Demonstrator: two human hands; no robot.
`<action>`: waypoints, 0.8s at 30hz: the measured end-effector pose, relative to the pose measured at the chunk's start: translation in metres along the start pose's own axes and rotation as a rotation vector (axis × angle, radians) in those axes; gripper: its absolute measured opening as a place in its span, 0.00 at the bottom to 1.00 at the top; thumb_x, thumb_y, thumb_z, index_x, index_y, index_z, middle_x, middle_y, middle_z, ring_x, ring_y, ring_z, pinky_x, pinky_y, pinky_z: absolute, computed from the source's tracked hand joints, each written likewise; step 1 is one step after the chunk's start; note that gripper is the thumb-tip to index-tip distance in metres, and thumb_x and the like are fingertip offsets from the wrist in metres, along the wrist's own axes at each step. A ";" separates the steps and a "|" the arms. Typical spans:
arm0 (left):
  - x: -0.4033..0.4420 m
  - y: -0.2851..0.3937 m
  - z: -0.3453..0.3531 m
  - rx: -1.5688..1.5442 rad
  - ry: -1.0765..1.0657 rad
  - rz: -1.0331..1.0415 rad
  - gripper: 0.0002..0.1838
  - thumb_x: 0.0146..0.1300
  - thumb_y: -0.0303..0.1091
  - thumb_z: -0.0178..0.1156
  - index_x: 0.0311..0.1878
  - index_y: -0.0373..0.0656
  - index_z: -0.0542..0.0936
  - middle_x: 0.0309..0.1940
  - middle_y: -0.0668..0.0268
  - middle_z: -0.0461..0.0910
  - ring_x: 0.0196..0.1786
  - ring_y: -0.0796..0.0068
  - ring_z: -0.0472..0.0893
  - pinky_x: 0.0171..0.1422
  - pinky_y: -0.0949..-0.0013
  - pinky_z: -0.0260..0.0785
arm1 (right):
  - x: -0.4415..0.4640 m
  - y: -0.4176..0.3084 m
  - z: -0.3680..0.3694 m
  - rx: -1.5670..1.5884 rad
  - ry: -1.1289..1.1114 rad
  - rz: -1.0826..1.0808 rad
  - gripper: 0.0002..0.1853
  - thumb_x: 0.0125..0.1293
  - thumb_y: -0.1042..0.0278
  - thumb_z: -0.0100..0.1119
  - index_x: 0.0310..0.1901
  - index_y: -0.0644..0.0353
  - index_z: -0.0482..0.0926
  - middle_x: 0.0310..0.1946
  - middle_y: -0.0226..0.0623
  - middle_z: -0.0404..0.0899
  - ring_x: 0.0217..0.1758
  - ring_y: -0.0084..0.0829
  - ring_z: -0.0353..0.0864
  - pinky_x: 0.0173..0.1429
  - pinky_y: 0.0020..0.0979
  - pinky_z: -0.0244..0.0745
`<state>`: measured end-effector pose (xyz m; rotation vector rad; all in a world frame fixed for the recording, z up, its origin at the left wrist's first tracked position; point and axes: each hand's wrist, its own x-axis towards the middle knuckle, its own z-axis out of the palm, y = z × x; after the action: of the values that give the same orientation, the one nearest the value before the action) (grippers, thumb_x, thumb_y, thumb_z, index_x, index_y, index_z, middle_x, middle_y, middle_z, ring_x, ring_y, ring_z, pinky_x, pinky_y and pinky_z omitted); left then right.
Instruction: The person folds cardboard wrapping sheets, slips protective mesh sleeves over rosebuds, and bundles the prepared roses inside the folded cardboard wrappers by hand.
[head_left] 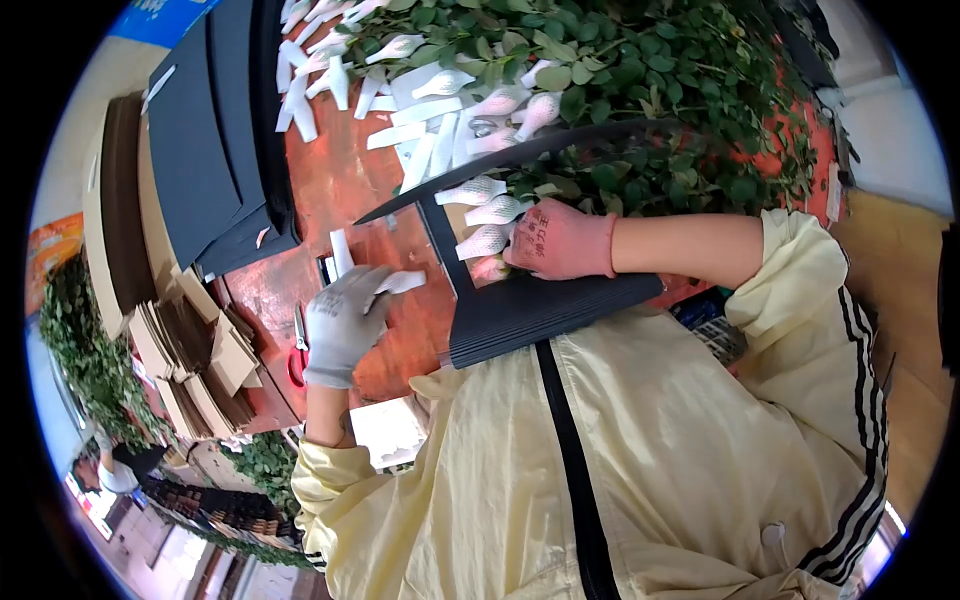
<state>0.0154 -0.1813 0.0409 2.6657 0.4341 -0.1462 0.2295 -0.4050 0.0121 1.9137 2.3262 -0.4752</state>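
Note:
My left hand (345,325), in a grey glove, is over the red table with its fingers closed on a white mesh sleeve (405,282). Another flat white sleeve (341,250) lies just beyond its fingertips. My right hand (562,240), in a pink glove, is curled at a bare pinkish rose (489,268), whose stem is hidden. Beside it, several sleeved roses (483,242) lie in a row on black sheet wrapping (550,318). A raised black flap (520,152) arches behind them. Red-handled scissors (298,355) lie left of my left hand.
More sleeved rose heads (400,48) and loose white sleeves lie at the back, with leafy stems (660,70) to the right. Black sheets (215,130) and folded cardboard pieces (185,350) are stacked at left. The red table's (330,180) near edge meets my jacket.

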 end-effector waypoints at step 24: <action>0.032 0.034 0.041 -0.592 -0.065 0.261 0.13 0.60 0.35 0.56 0.46 0.43 0.81 0.40 0.57 0.82 0.42 0.58 0.81 0.47 0.64 0.73 | 0.009 -0.006 -0.025 0.113 -0.118 0.080 0.15 0.53 0.55 0.60 0.35 0.59 0.74 0.34 0.41 0.78 0.40 0.39 0.79 0.45 0.39 0.72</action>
<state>0.0550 -0.2190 0.0118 2.1002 0.0808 -0.0173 0.2249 -0.3901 0.0342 1.9602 2.1850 -0.7048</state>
